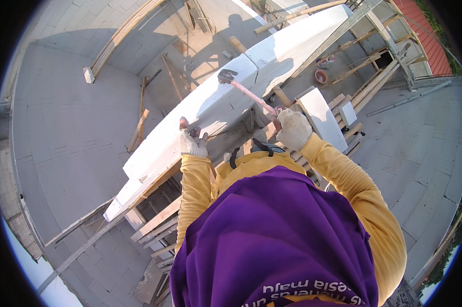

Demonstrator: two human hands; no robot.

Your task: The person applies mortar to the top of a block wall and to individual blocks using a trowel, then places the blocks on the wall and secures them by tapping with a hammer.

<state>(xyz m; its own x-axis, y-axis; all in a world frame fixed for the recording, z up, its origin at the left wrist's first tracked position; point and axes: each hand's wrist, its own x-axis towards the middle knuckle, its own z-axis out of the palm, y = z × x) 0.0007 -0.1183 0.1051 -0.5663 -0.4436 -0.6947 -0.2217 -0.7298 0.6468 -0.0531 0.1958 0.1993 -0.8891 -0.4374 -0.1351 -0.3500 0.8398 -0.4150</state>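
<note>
In the head view, we see a dark-headed hammer with a pinkish, slender handle (251, 96) tilted over a row of long, pale white blocks (164, 138). We judge that a glancing blow could chip an edge or strike our fingers. Our off-white-gloved left hand (193, 143) is loosely spread, apparently against the near face; our off-white-gloved right hand (293, 127) wraps the handle's end.

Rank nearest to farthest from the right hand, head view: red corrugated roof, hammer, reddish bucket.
1. Hammer: gripped in the right hand, head pointing up-left.
2. Reddish bucket: beyond the hand, slightly right.
3. Red corrugated roof: far upper right.
</note>
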